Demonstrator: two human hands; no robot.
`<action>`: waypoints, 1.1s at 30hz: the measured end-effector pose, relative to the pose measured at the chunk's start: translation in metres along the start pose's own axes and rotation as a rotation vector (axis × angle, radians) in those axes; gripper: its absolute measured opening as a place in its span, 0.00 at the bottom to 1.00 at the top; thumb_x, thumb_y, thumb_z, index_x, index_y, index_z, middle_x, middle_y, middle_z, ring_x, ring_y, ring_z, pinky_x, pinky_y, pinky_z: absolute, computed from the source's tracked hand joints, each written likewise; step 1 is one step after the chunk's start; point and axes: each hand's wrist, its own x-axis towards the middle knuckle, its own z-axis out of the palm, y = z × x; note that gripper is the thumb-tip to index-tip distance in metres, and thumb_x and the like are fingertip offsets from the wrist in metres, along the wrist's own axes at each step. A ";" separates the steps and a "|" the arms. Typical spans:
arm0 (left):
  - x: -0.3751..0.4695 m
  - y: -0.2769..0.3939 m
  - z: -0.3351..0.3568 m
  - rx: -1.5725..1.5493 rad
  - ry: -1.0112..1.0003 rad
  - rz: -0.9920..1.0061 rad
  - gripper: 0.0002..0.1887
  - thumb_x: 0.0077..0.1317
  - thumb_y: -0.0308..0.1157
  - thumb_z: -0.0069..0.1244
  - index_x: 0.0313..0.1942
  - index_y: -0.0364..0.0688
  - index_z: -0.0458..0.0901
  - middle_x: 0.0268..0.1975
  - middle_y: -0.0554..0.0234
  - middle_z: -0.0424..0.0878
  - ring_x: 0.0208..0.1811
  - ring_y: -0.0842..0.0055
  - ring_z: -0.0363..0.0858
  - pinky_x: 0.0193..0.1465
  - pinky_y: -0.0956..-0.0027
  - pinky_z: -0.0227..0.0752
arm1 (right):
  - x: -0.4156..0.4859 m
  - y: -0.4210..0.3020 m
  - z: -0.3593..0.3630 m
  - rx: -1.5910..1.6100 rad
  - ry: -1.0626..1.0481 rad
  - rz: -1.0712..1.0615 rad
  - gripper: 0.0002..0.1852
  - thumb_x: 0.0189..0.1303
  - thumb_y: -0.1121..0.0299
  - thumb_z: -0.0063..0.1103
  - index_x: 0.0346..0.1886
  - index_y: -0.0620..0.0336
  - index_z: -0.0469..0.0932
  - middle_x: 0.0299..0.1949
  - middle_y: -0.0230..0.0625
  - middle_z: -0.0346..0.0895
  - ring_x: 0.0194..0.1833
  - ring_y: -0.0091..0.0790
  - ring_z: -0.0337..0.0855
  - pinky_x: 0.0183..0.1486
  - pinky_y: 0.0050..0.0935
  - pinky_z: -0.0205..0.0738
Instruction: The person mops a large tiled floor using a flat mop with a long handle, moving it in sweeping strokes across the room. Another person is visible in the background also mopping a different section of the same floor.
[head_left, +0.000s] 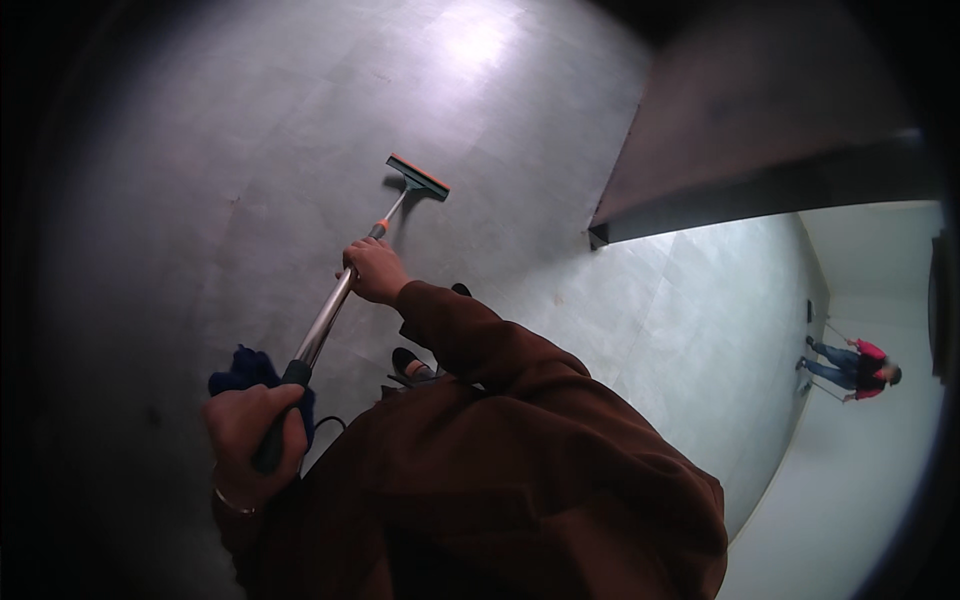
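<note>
A long-handled floor squeegee (418, 178) with a metal pole and an orange-edged dark head lies across the view, its head at or just above the grey floor. My right hand (375, 270) is closed round the lower pole, near the orange collar. Round the dark grip at the pole's upper end is my left hand (259, 439), with a bracelet on the wrist. A dark blue cloth (247, 370) hangs beside the left hand; whether that hand holds it too, I cannot tell.
Grey tiled floor (300, 150) spreads ahead and to the right. A large dark panel or piece of furniture (720, 142) stands at the upper right, its corner near the floor. Far right, a person (862, 367) stands by a pale wall (847, 465), a pole in each hand. My shoe (405, 361) shows below me.
</note>
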 end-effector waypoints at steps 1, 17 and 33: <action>0.008 -0.001 0.002 -0.039 0.035 -0.033 0.08 0.52 0.24 0.52 0.34 0.36 0.82 0.21 0.58 0.77 0.19 0.65 0.76 0.24 0.64 0.66 | 0.004 0.003 -0.007 -0.007 -0.013 -0.026 0.14 0.56 0.55 0.62 0.28 0.56 0.76 0.32 0.39 0.77 0.44 0.46 0.76 0.50 0.42 0.66; 0.110 -0.034 -0.010 -0.244 0.040 -0.196 0.08 0.54 0.25 0.53 0.35 0.38 0.84 0.23 0.59 0.81 0.21 0.67 0.77 0.29 0.67 0.69 | 0.057 0.053 -0.058 -0.127 -0.187 0.091 0.06 0.48 0.62 0.64 0.26 0.51 0.84 0.28 0.39 0.80 0.40 0.44 0.78 0.47 0.41 0.66; 0.144 -0.055 0.011 -0.368 -0.030 -0.320 0.06 0.53 0.24 0.54 0.32 0.37 0.83 0.21 0.55 0.80 0.20 0.66 0.81 0.24 0.70 0.71 | 0.066 0.090 -0.109 -0.125 -0.133 0.079 0.15 0.54 0.60 0.62 0.18 0.57 0.73 0.23 0.38 0.75 0.33 0.45 0.76 0.43 0.42 0.69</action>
